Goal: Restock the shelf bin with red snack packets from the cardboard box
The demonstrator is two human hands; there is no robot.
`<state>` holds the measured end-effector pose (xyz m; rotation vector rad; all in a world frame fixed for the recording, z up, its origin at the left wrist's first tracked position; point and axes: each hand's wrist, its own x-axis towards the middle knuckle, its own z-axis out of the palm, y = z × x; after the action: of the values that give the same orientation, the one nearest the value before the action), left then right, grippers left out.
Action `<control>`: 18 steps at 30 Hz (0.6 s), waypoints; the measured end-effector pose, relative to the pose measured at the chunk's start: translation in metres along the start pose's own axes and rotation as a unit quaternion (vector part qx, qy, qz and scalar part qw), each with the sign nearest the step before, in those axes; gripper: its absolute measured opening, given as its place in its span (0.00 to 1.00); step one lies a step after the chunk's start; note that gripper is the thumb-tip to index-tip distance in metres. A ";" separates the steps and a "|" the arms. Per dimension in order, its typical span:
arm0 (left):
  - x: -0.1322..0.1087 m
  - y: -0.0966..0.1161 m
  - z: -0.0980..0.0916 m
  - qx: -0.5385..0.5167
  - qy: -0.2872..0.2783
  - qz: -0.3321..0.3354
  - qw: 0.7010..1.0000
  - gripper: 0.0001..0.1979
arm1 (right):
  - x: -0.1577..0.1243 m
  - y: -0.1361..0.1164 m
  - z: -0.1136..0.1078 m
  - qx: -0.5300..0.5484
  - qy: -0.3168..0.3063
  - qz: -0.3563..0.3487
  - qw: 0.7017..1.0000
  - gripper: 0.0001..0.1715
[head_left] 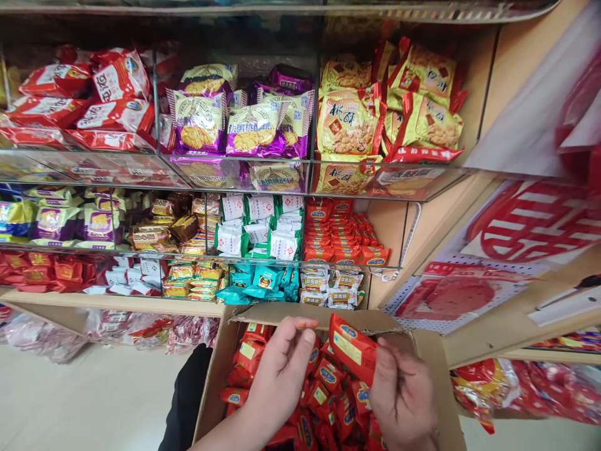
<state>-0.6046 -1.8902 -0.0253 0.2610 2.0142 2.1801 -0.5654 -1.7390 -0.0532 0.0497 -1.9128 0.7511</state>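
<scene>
My right hand pinches a red snack packet with a pale yellow label and a blue oval logo, tilted above the open cardboard box. Beside it, to the left, my left hand is closed, thumb against fingers. A speck of orange-red shows at its fingertips, but what it holds, if anything, I cannot make out. Below both hands, the box is full of loose red packets of the same look. My forearms and hands hide part of them.
Glass-fronted shelves hold wrapped snacks. Similar red packets fill a compartment beyond the box, beside green-and-white packets. Teal packets lie lower. Bagged goods stand right, others under the shelf. A dark-clothed leg is left of the box.
</scene>
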 end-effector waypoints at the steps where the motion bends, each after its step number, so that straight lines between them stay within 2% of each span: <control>1: -0.004 0.006 0.002 -0.058 -0.044 -0.055 0.996 0.16 | 0.006 -0.002 -0.001 -0.010 -0.024 -0.077 0.997 0.06; 3: -0.007 0.015 0.007 -0.193 -0.108 -0.160 0.962 0.20 | 0.016 -0.009 0.001 -0.012 -0.070 -0.202 0.977 0.08; 4: -0.007 0.018 0.009 -0.253 -0.113 -0.198 0.940 0.20 | 0.018 -0.014 0.003 -0.012 -0.088 -0.240 0.967 0.09; 6: -0.002 0.022 0.011 -0.332 -0.083 -0.243 0.908 0.20 | 0.017 -0.025 0.009 -0.006 -0.126 -0.276 0.953 0.10; 8: 0.005 0.023 0.009 -0.372 -0.059 -0.264 0.888 0.20 | 0.009 -0.035 0.013 0.020 -0.168 -0.276 0.946 0.09; 10: 0.012 0.022 0.005 -0.403 -0.074 -0.272 0.871 0.20 | -0.001 -0.041 0.013 0.064 -0.195 -0.248 0.947 0.06; 12: 0.016 0.021 0.001 -0.425 -0.092 -0.273 0.858 0.19 | -0.009 -0.042 0.009 0.107 -0.199 -0.190 0.955 0.05; 15: 0.017 0.020 -0.004 -0.436 -0.100 -0.265 0.854 0.18 | -0.014 -0.035 0.000 0.140 -0.168 -0.075 0.973 0.10; 18: 0.017 0.019 -0.004 -0.445 -0.122 -0.263 0.847 0.18 | -0.011 -0.024 -0.004 0.149 -0.122 0.077 0.978 0.10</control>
<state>-0.6220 -1.8921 -0.0065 -0.1286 0.6615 2.2603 -0.5483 -1.7595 -0.0500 0.1896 -2.0341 1.1797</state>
